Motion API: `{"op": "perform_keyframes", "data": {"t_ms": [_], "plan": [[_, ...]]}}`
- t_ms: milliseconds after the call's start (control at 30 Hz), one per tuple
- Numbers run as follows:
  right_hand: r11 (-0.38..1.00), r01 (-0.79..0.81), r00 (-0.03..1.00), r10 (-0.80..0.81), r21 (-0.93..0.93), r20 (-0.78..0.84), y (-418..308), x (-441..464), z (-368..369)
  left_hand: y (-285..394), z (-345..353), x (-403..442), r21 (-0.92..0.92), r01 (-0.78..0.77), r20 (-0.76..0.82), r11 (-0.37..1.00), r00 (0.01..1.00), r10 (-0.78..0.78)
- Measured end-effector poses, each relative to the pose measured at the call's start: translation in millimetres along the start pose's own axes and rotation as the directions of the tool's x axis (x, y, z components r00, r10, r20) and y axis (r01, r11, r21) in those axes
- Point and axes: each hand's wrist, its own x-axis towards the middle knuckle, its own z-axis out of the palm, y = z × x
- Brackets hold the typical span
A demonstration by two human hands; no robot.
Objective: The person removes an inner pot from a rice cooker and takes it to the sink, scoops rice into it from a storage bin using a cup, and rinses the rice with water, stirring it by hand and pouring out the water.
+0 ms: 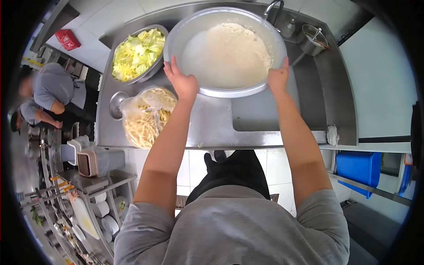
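A large round metal basin [203, 91] holds cloudy water with a pale, grainy mass heaped toward its right side. My left hand [182, 82] grips the basin's lower left rim, thumb and fingers spread around it. On the lower right rim, my right hand [278, 78] has hold of it too. The undersides of both hands' grips are hidden. The basin stands over the back of the steel counter [210, 123] and partly over the sink [256, 115]. Left of it is a bowl of chopped cabbage [138, 55], and below that a clear bag of pale strips [148, 119].
A faucet [278, 13] rises behind the basin. A metal pot [311, 42] with utensils stands at the back right. A small metal bowl [118, 105] sits beside the bag. Two people [59, 86] stand at the far left. A blue bin [358, 170] is at lower right.
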Motion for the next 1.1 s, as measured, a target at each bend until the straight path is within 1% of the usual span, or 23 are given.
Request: {"op": "perform_keyframes", "data": {"t_ms": [67,133,200,233,267,333,400,467,500,567,600,633,700,733,800,833,900,933,967,1000,1033,1067,1100], "plan": [[0.987,-0.083,0.996,0.079,0.135,0.031,16.7,22.3,14.9,-2.2,9.6,10.3,0.089,-0.007,0.03,0.996,1.0,0.004],[0.988,-0.06,0.998,0.055,0.144,0.043,25.5,25.7,15.4,-5.4,11.0,11.0,0.152,-0.024,0.052,0.988,0.999,0.016],[0.998,0.065,0.997,-0.066,0.02,0.049,31.9,27.6,16.9,-11.5,8.3,7.4,0.19,-0.039,0.066,0.981,0.997,0.027],[0.992,0.117,0.992,-0.119,0.043,0.044,36.1,29.6,18.5,-13.3,1.8,-2.1,0.2,-0.055,0.056,0.978,0.997,0.045],[0.983,0.173,0.984,-0.176,0.067,0.036,40.3,32.0,20.7,-11.7,7.3,9.5,0.204,-0.104,0.032,0.973,0.995,0.099],[0.99,0.144,0.987,-0.143,0.001,0.071,45.8,17.0,12.0,-16.4,5.4,-0.8,0.243,-0.168,0.041,0.955,0.986,0.163],[0.99,0.064,0.993,-0.05,-0.128,0.108,20.5,44.6,19.5,-14.4,10.6,5.0,0.252,-0.147,0.056,0.956,0.989,0.137],[0.985,0.067,0.993,-0.051,-0.161,0.103,-0.4,24.2,5.7,-16.8,4.8,1.7,0.226,-0.153,0.098,0.962,0.986,0.134],[0.982,0.063,0.994,-0.046,-0.18,0.096,-6.8,19.0,1.6,-7.9,-6.0,-10.4,0.195,-0.115,0.107,0.974,0.99,0.096],[0.96,0.27,0.955,-0.259,-0.069,0.143,16.3,42.4,2.3,1.7,-6.1,-17.9,0.295,-0.11,0.126,0.949,0.989,0.076],[0.937,0.348,0.925,-0.339,-0.022,0.173,33.7,40.1,-2.3,5.1,-9.1,-31.8,0.352,-0.098,0.156,0.931,0.987,0.045],[0.967,0.249,0.95,-0.234,-0.05,0.206,33.7,39.8,-4.2,17.2,-6.4,-34.8,0.387,-0.082,0.16,0.919,0.987,0.021],[0.99,0.108,0.966,-0.084,-0.087,0.245,14.7,73.7,5.2,30.6,-6.3,-26.2,0.388,-0.048,0.169,0.921,0.985,-0.019],[0.99,0.112,0.961,-0.088,-0.08,0.261,11.4,83.7,9.0,35.0,-6.1,-20.3,0.389,-0.029,0.172,0.921,0.984,-0.041],[0.992,0.101,0.95,-0.073,-0.081,0.303,13.5,93.5,11.3,21.9,-7.4,20.1,0.432,-0.085,0.09,0.898,0.995,0.05],[0.984,0.123,0.943,-0.075,-0.13,0.324,12.3,99.2,11.6,7.8,-7.3,44.3,0.456,-0.108,0.052,0.883,0.994,0.095],[0.961,0.166,0.928,-0.075,-0.223,0.366,2.1,111.8,12.8,-28.7,-7.0,91.2,0.366,0.0,0.189,0.931,0.979,-0.074],[0.822,0.385,0.898,-0.229,-0.42,0.376,-5.0,115.6,15.9,-33.2,-8.7,103.3,0.325,0.058,0.26,0.944,0.954,-0.148],[0.596,0.555,0.831,-0.367,-0.58,0.417,-11.5,118.2,19.2,-37.0,-5.3,103.1,0.297,0.1,0.238,0.95,0.955,-0.175],[0.307,0.658,0.732,-0.478,-0.688,0.486,-20.3,120.4,22.7,-31.4,-3.7,98.0,0.266,0.143,0.215,0.953,0.955,-0.203],[0.326,0.734,0.678,-0.392,-0.595,0.622,-33.6,118.1,27.2,-25.4,-2.2,92.9,0.234,0.185,0.189,0.955,0.954,-0.231],[0.353,0.796,0.595,-0.306,-0.492,0.743,-47.1,114.3,33.8,-22.2,-0.1,88.8,0.22,0.188,0.168,0.957,0.959,-0.226],[0.391,0.837,0.489,-0.218,-0.383,0.845,-54.6,115.8,41.8,-20.6,2.1,82.8,0.208,0.189,0.147,0.96,0.964,-0.222]]}}
